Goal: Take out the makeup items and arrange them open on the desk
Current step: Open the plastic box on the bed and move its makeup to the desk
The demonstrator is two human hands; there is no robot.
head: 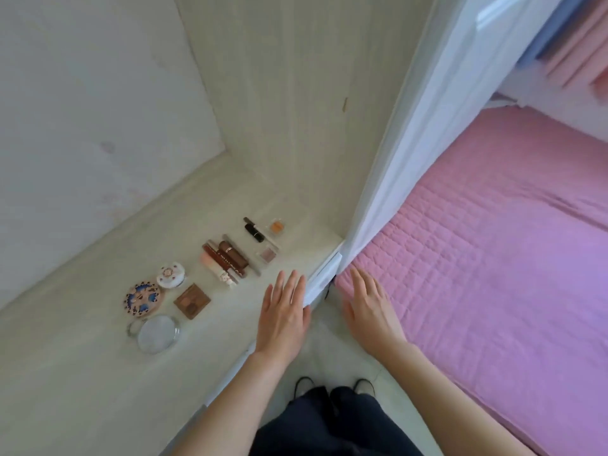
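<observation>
Makeup items lie in a row on the pale wood desk: a round clear-lidded compact, a pink and blue round compact, a white round compact, a brown square palette, several lip tubes, a black lipstick, an orange eyeshadow pot and a mauve one. My left hand hovers flat over the desk's front edge, fingers apart, holding nothing. My right hand is spread open beside the bed, empty.
A bed with a pink quilted cover fills the right side. A white upright panel separates desk and bed. Pale walls close the desk at back and right. My dark trousers and shoes stand on the floor below.
</observation>
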